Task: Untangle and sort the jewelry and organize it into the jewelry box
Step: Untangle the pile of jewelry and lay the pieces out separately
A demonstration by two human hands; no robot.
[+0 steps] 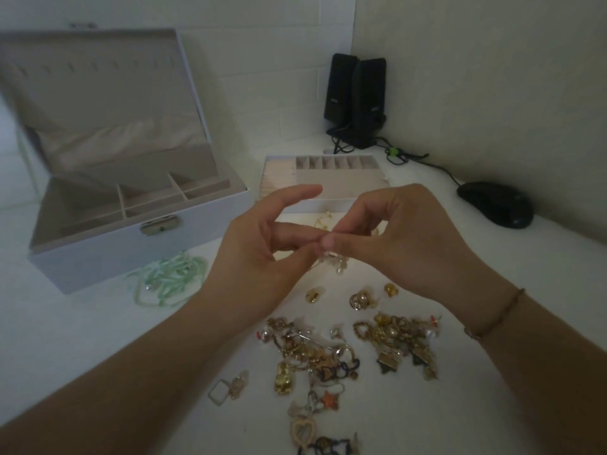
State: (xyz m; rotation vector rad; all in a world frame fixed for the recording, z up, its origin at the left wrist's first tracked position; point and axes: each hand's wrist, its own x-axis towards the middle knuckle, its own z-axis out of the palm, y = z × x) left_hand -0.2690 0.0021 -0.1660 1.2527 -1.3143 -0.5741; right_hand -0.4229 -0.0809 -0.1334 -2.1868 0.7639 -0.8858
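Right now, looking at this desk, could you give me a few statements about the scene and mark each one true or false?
1. The jewelry box has its lid closed. False: the lid stands open.
2. The left hand and right hand meet at their fingertips above the table. True.
3. A green beaded strand lies in front of the box. True.
4. The divided tray sits inside the box. False: it rests on the table beside it.
5. The loose jewelry pile lies under the wrists. True.
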